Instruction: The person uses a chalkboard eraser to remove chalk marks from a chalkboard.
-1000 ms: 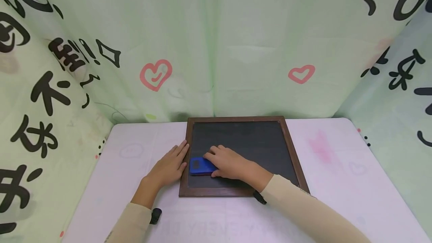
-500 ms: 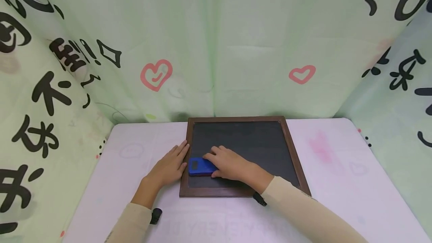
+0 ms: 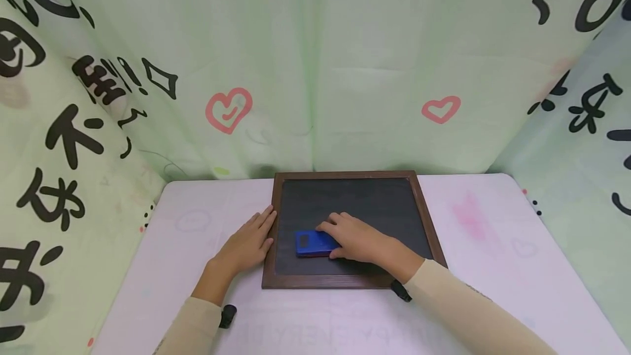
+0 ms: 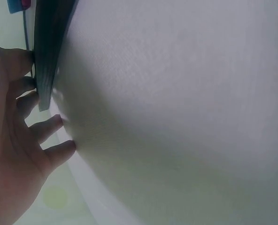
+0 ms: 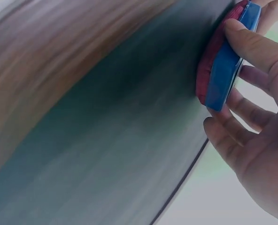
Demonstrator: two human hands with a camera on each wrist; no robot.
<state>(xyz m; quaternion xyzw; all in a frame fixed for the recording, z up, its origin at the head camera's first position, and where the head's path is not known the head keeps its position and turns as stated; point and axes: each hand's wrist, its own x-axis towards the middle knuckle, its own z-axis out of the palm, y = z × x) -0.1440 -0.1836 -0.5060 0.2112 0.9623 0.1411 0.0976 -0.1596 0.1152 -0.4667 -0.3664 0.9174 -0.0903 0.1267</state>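
Nearest the viewer, two cream-sleeved forearms are reaching forward over the pale lilac tabletop (image 3: 493,245). The left hand (image 3: 245,245) is lying flat on the tabletop with fingers straight and slightly spread, gripping nothing; its fingertips are touching the left rail of the dark chalkboard in a brown wooden frame (image 3: 426,218), as the left wrist view also shows (image 4: 45,56). The right hand (image 3: 360,239) is resting on the board's slate, its fingers and thumb curled around the right end of the flat blue plastic eraser with a red felt underside (image 3: 314,243); the right wrist view shows the red pad (image 5: 213,65) lying face down against the slate. The eraser is lying in the near-left part of the board, its long axis running left to right, roughly parallel to the near rail, and projecting leftward from the right hand toward the left hand, which is just beside but apart from it. Beyond the board, pale green printed curtains (image 3: 345,70) are enclosing the tabletop.
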